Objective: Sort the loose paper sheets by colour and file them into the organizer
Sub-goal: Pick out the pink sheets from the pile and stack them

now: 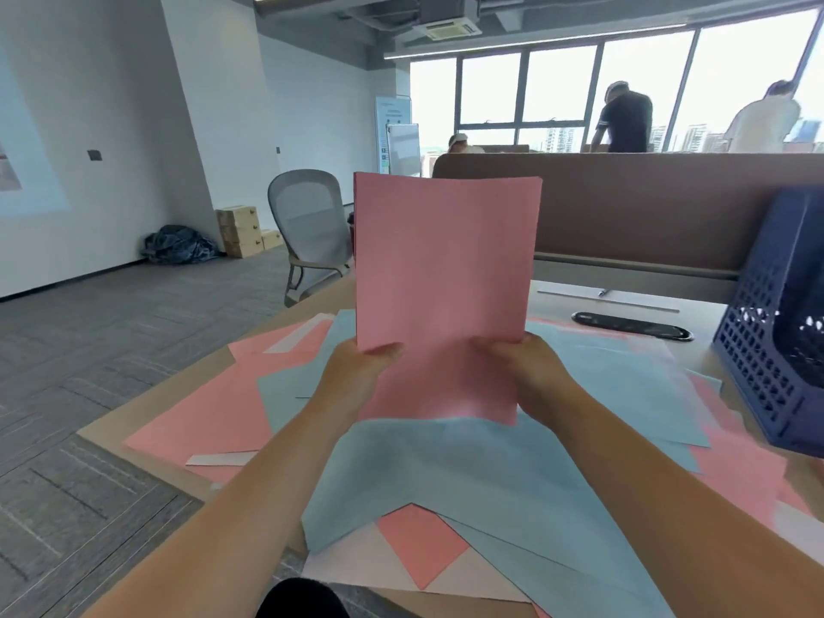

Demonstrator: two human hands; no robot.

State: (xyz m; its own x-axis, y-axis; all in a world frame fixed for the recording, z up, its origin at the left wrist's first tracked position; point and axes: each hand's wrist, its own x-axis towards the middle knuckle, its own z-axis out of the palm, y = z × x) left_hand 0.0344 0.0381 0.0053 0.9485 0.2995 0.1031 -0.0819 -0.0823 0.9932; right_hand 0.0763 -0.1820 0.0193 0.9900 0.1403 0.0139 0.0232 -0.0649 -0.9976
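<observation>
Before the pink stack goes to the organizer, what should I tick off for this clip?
1. Grip on both sides: ok; left hand and right hand hold the pink stack near its lower edge.
2. Single colour: front sheet pink, ok; sheets behind, cannot tell.
3. Top edge aligned: ok, looks even.
4. Organizer reachable: stands close at the right, likely ok; its compartments, cannot tell.
5. All pink collected: not ok; loose pink sheets lie among blue sheets.

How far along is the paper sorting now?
Done: some sheets are gathered into one pink stack. In hand: left hand and right hand hold it upright. Left: loose sheets, blue, pink and white, cover the desk; no paper shows in the organizer.
</observation>
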